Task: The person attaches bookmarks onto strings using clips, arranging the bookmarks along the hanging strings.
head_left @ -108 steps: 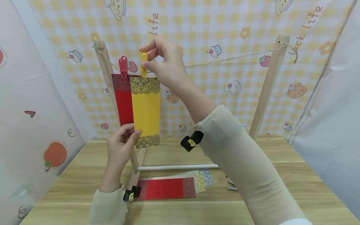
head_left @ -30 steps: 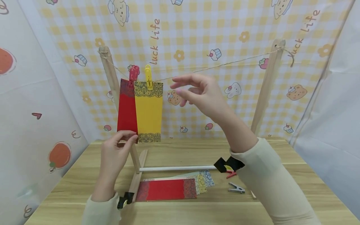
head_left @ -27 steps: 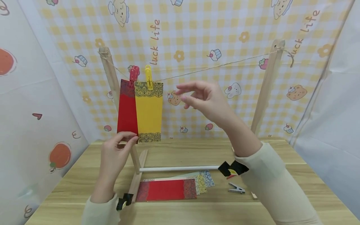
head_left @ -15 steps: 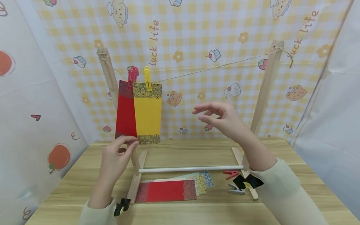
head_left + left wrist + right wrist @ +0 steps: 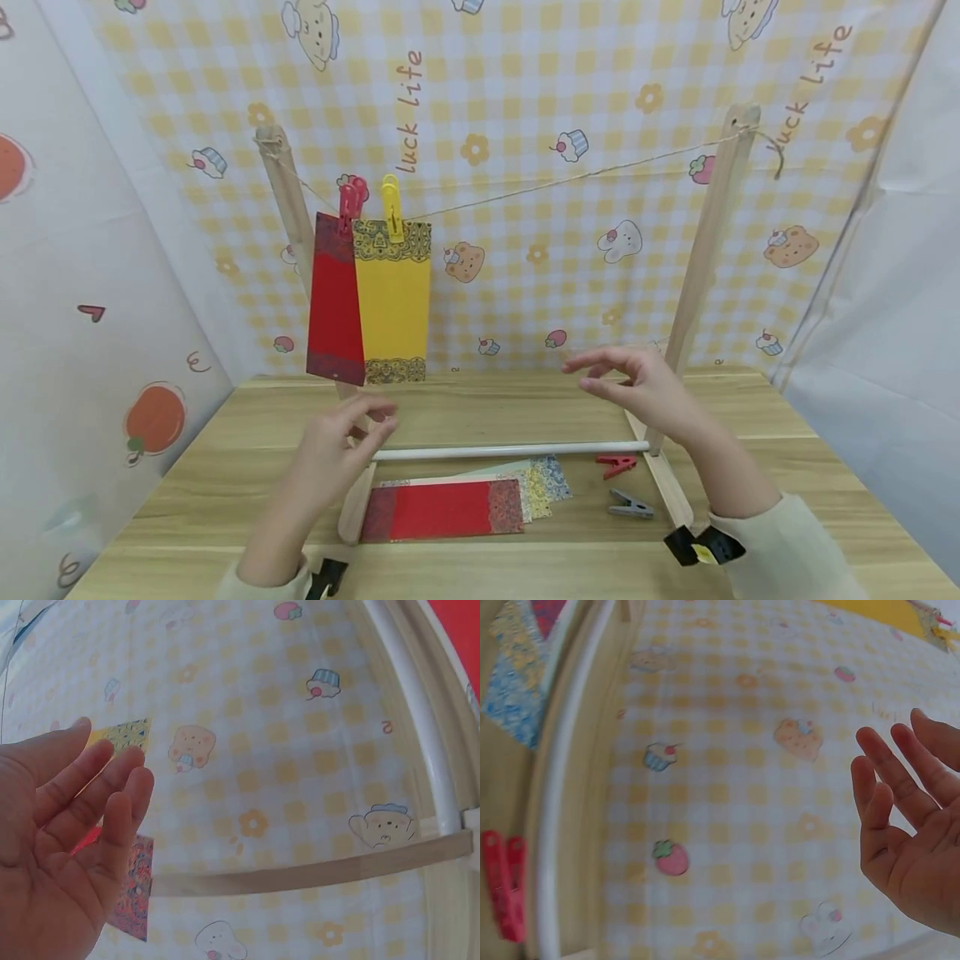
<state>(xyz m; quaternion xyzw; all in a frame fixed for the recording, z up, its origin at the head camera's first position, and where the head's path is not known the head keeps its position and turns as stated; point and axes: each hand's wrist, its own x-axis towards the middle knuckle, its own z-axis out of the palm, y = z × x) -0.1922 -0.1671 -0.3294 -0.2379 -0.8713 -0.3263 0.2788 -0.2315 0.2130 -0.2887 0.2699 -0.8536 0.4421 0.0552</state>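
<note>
Long red paper card point(image 5: 333, 304) and long yellow paper card point(image 5: 392, 308) are hanging clipped from thin twine point(image 5: 540, 185) — seemingly done; red-topped paper-card pile point(image 5: 453, 510) and red and grey spring clips point(image 5: 633, 505) are lying unused below. Left hand point(image 5: 343, 446) and right hand point(image 5: 647, 392) are hovering empty, fingers loosely parted.

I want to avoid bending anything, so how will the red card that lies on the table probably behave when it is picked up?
The lower red card is probably light, as it looks thin. It may be fairly stiff, since it lies flat without visible curling. Because it overlaps the patterned cards beneath, those might slide along with it.
</note>
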